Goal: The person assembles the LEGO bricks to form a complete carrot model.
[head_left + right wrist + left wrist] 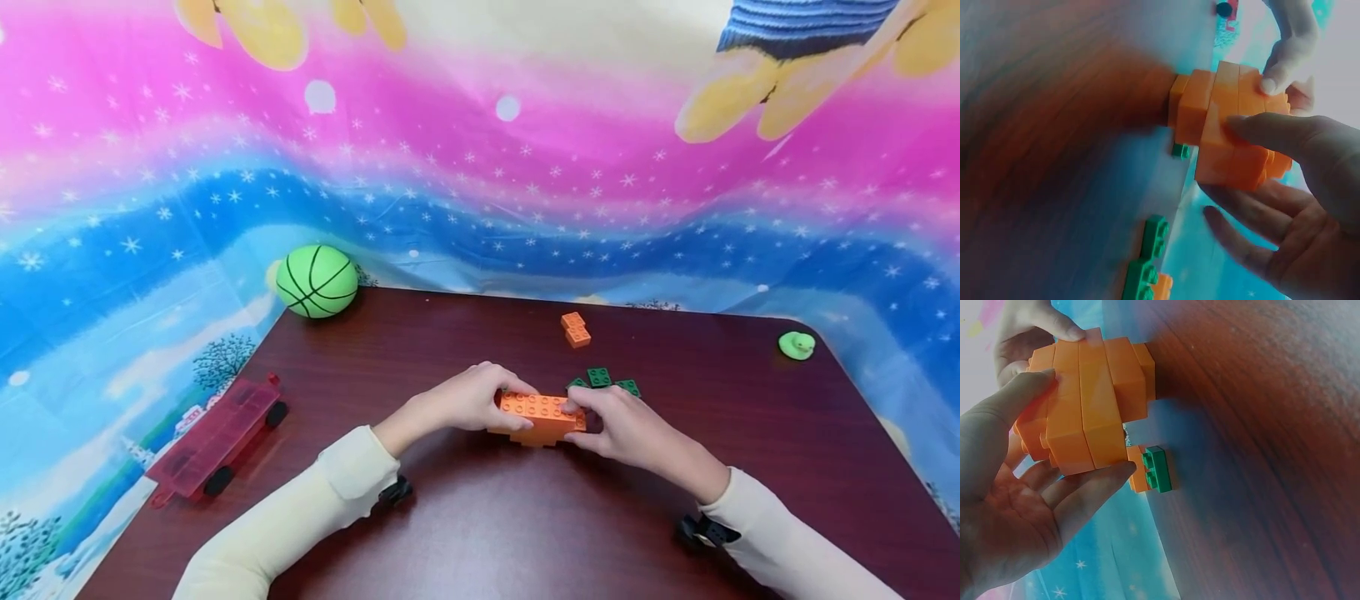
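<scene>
In the head view a stepped stack of orange toy bricks (542, 429) stands mid-table, studs upward, narrowing toward the bottom. My left hand (471, 396) grips its left end, thumb on the near face and fingers round the far side. The right hand (626, 423) holds the other end between thumb and fingers. Both wrist views show the stacked layers (1100, 400) closely, with each thumb pressed on the near face. Just behind the stack lie several green bricks (598, 377), partly hidden by the right hand. Farther back sit orange bricks (576, 330).
A translucent pink toy cart (221, 433) with black wheels stands at the table's left edge. A green ball (317, 282) rests in the back left corner, and a green rubber duck (797, 345) at the back right. Behind the dark wooden table (525, 533) hangs a patterned cloth (480, 183).
</scene>
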Action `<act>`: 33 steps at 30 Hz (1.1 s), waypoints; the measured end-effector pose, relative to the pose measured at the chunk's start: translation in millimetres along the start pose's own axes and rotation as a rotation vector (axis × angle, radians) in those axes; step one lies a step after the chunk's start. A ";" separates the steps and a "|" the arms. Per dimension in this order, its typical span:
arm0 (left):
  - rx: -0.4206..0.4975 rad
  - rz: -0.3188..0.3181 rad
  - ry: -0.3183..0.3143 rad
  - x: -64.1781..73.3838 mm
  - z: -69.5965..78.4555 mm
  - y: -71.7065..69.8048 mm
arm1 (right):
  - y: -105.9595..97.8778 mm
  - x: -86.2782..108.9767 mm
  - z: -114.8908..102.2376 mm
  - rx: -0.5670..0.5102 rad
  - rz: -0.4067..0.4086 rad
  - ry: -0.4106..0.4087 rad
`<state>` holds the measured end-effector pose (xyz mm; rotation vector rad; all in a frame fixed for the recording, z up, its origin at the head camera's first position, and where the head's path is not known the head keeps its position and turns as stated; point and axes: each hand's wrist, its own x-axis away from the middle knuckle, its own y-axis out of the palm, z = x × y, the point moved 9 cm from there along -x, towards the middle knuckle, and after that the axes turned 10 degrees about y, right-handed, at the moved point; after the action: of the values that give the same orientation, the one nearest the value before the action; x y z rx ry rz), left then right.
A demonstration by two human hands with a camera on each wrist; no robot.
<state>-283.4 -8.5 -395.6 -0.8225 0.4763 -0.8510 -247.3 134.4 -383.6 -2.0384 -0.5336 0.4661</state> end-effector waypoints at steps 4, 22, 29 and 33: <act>-0.005 0.003 -0.003 0.6 -0.5 -0.7 | 0.4 -1.1 -1.0 -0.040 0.007 0.013; -0.002 0.014 0.009 1.7 0.0 -1.3 | -3.9 -4.2 1.8 -0.029 -0.015 0.039; 0.011 0.012 0.011 1.1 -1.0 -1.6 | -9.7 -10.3 3.6 -0.071 -0.156 0.028; 0.014 0.006 0.017 -0.1 -0.1 -0.1 | -15.5 -16.2 5.0 -0.116 -0.242 -0.029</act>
<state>-283.6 -8.5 -395.6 -0.8010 0.4866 -0.8552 -266.3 136.2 -370.7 -2.0451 -0.8306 0.3257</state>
